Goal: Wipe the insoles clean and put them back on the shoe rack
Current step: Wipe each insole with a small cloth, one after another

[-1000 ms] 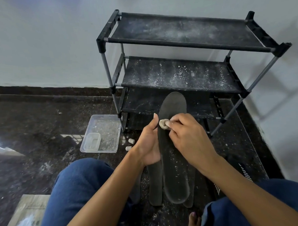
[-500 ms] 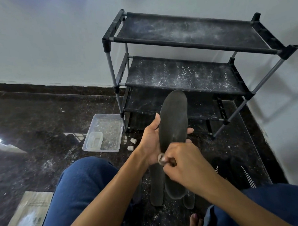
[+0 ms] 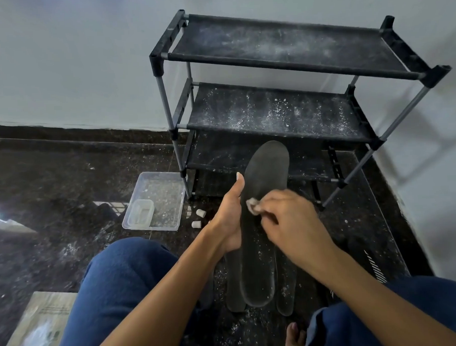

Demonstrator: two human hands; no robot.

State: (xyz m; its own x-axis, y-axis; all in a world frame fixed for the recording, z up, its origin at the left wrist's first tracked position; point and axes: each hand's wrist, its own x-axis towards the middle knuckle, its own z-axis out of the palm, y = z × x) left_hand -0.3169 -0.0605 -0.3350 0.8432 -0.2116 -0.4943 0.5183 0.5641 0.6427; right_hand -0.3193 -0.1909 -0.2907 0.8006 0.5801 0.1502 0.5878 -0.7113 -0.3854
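At the centre of the frame the left hand [image 3: 230,219] grips the edge of a dark insole [image 3: 262,197], thumb up along its side. The right hand [image 3: 289,222] pinches a small pale wipe [image 3: 252,205] in curled fingers and presses it to the insole's middle. Wiping looks mid-way. More insoles [image 3: 285,288] lie beneath on the floor, and the dusty shoe rack [image 3: 284,110] above holds none, so returning them remains.

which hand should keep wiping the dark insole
Right. The right hand already pinches the small pale wipe against the dark foam insole, while the left hand grips its edge, steadying it.
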